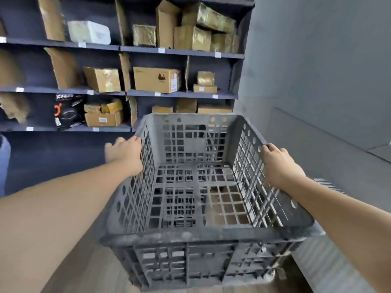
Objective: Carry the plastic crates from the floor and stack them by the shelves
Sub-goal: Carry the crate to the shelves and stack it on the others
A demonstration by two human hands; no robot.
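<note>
A person carries an empty grey crate (196,187) toward dark shelves (127,48) stocked with cardboard boxes (157,79), in a storeroom with a pale wall (317,60) to the right.

At left, the left hand (127,154) is closed on the crate's left rim, fingers curled over the top edge and down the outer side, the forearm reaching in from the lower corner of the view.

In the centre, the crate sits upright between the two arms, its open mouth up and its lattice floor level or nearly so, the floor (84,271) showing through the holes and below the near wall. It appears to be held clear of the ground, though what lies directly beneath it is hidden. Its far wall faces the lowest shelf bays and stands near them. The crate looks close to square from here, so a long axis is hard to call; if there is one, it seems to run away from the carrier, toward the shelves.

At right, the right hand (279,163) is clamped on the opposite rim, thumb over the edge.

The matched grip at the middle of opposite sides likely keeps the load balanced and level, and leaves the base free to settle squarely wherever the stack is to stand.
</note>
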